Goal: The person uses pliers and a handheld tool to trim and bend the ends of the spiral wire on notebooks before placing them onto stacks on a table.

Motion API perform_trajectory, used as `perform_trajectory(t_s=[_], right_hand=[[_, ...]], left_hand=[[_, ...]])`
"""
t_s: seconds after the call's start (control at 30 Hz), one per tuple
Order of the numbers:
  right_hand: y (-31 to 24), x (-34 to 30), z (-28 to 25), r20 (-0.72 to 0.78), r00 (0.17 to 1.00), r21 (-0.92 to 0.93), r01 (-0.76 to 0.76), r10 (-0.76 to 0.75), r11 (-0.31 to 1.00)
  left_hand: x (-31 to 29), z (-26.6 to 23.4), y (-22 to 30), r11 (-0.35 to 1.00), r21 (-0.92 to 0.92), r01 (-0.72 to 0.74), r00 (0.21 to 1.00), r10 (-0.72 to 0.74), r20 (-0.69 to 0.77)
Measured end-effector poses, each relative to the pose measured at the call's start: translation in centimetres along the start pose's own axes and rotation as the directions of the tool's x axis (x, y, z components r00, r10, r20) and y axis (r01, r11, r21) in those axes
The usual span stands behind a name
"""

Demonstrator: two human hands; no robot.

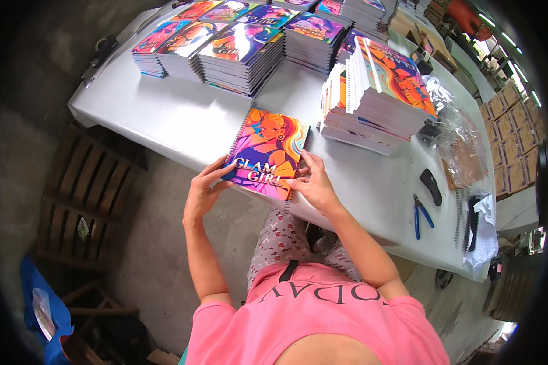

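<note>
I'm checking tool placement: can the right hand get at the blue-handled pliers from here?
Probably yes: the blue-handled pliers lie uncovered on the white table, with nothing visible between them and the right hand, though it's touching the spiral notebook.

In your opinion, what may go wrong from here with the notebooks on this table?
The notebook between the left hand and the right hand is at the front edge of the table, so it might drop if the grip loosens. The notebook pile to its right looks uneven, so a bump could perhaps make it slide.
</note>
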State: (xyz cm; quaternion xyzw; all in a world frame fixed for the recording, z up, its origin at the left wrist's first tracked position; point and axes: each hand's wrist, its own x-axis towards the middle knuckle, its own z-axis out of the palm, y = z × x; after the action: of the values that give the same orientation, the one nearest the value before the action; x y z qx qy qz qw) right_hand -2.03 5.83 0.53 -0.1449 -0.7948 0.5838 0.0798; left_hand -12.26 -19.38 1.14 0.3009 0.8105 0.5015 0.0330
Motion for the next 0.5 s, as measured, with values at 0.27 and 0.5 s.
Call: perform_trajectory(t_s=[0.27,0.5], right_hand=[[-10.4,-0.7,-9.7,-0.205,0.593,-0.645,0.516,-0.778,0.564],[-10.0,4.6,-27.1,-0.374,0.916,-0.277,-0.262,0.147,0.924]], left_hand=[[-1.2,-1.3,0.2,0.994,0.091,-0.06,0.992,0.07,-0.106],[1.9,1.5,9.3,0.937,0.185,-0.296,0.909,0.336,-0.247]])
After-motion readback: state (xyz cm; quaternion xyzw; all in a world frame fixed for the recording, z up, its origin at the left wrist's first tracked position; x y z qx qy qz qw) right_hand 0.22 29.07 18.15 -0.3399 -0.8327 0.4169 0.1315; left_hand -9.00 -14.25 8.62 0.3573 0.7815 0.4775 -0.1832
